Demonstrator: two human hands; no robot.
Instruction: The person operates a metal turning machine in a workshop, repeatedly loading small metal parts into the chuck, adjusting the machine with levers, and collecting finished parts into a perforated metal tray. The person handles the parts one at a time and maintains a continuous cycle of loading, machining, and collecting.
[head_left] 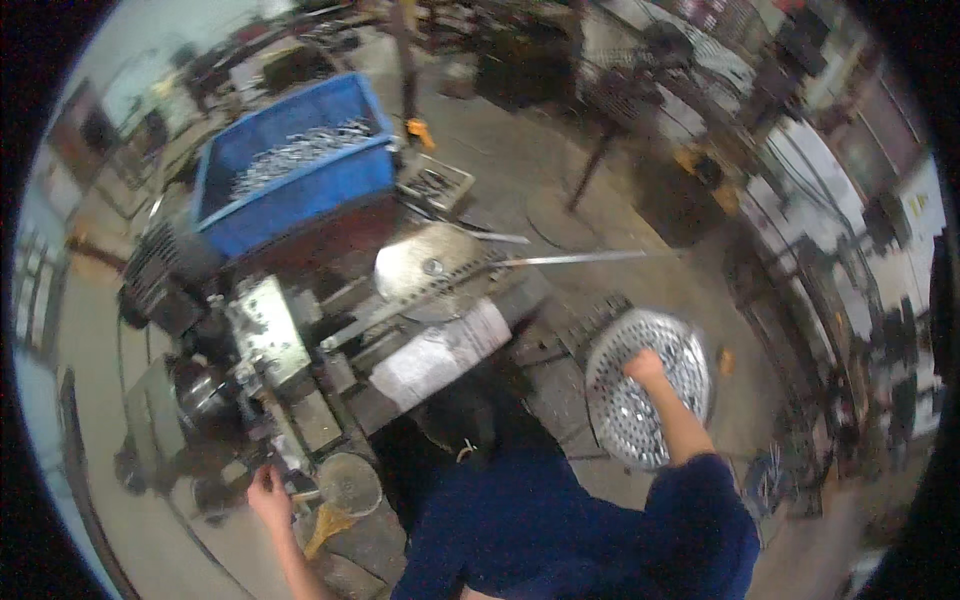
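Note:
To my right stands a round perforated metal basket with many small shiny metal parts in it. My right hand is over the basket with its fingers curled closed; what they hold, if anything, cannot be seen. At the lower left, my left hand is beside the front of a bench machine, its thumb and fingers drawn together. Whatever is between them is too small to make out. Close by that hand are a round shallow dish and a yellow brush-like thing.
A large blue crate of small metal parts stands beyond the machine. A small tray, a round metal plate, a long metal bar and a printed white sheet lie nearer. Racks and machines line the right.

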